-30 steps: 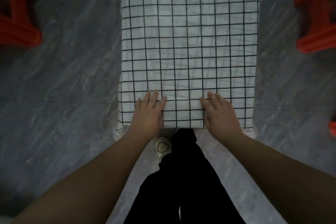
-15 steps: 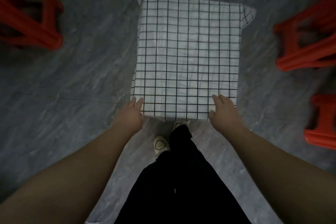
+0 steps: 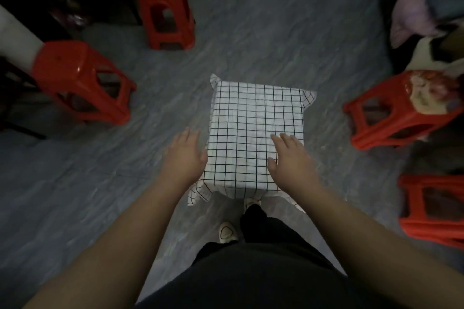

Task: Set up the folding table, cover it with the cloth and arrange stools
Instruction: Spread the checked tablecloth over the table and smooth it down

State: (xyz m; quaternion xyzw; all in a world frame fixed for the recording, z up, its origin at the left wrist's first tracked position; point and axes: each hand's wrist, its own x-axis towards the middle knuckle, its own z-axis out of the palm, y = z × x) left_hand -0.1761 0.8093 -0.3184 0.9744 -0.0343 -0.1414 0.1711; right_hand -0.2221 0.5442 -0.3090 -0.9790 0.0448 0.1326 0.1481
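Note:
A small table stands on the grey floor, fully covered by a white cloth with a black grid (image 3: 253,118); the table itself is hidden under it. My left hand (image 3: 184,155) hovers beside the cloth's near left edge, fingers apart, holding nothing. Over the near right part of the cloth is my right hand (image 3: 291,160), also empty with spread fingers. Red plastic stools stand around: one at the left (image 3: 80,80), one at the back left (image 3: 164,6), one at the right (image 3: 399,113) and one at the near right (image 3: 431,211).
Dark furniture fills the back left corner. A pile of soft toys and fabric (image 3: 431,7) lies at the back right, partly over the right stool. My black-trousered legs and light shoes (image 3: 227,232) are just in front of the table.
Both hands have lifted off the cloth's near edge and spread outward. The view has pulled back and up, so the table looks smaller and more stools show.

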